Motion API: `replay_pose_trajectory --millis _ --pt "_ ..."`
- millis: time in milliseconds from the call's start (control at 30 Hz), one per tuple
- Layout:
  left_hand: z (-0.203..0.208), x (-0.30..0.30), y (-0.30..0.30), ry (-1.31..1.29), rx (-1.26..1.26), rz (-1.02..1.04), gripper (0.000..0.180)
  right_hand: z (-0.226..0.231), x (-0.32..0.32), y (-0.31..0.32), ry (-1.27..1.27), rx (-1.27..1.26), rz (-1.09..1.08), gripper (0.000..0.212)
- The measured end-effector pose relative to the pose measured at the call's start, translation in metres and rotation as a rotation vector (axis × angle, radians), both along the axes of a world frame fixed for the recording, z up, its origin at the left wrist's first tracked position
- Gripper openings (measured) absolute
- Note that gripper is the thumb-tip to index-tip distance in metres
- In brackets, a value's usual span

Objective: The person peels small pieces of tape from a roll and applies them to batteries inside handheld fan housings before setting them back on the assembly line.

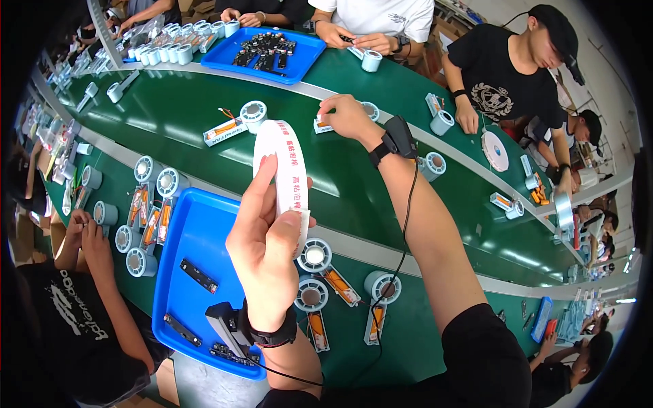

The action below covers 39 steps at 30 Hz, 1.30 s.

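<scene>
My left hand is closed round a roll of white tape with red print, held upright over the near edge of the belt. Across the belt, my right hand has its fingers closed at the handle of a light-blue handheld fan. The hand covers much of that fan, and whether its fingertips pinch anything else is hidden. Left of it on the belt lies another handheld fan, its handle open and orange parts showing. More open fans rest on the near bench, just beyond my left wrist.
A blue tray with several black strip-shaped parts stands at my left, beside a cluster of fans. Beyond the green belt is another blue tray of black parts. Co-workers' hands are near on the left and across.
</scene>
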<state>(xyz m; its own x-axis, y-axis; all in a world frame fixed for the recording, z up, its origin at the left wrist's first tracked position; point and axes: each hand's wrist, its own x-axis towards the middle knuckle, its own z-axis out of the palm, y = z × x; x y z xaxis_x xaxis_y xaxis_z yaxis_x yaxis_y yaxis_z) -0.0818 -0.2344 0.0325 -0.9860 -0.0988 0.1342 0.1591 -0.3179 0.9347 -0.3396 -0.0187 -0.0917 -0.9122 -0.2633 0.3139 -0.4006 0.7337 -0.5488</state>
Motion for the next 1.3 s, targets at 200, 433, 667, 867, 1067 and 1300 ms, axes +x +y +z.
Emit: replay_pose_trajectory --millis 200,433,667,867,1067,1300 --pt "0.0 -0.001 -0.003 0.004 -0.01 -0.001 0.059 0.003 -0.004 -0.018 -0.084 0.09 -0.121 0.008" --pt "0.005 -0.001 0.009 0.0 -0.136 0.139 0.059 -0.004 -0.015 -0.041 0.0 0.151 -0.207 0.013" --pt "0.002 -0.001 -0.007 -0.002 -0.031 0.044 0.06 -0.002 -0.022 -0.072 0.053 0.275 -0.266 0.012" --pt "-0.001 -0.002 -0.008 0.054 -0.052 0.071 0.06 -0.012 -0.063 -0.087 0.19 0.137 -0.589 0.008" --pt "0.0 -0.002 -0.013 0.054 -0.061 0.134 0.061 -0.015 -0.072 -0.085 -0.107 0.06 -0.082 0.014" --pt "-0.003 -0.006 -0.014 0.043 -0.079 0.152 0.062 -0.023 -0.092 -0.106 -0.09 0.202 -0.118 0.017"
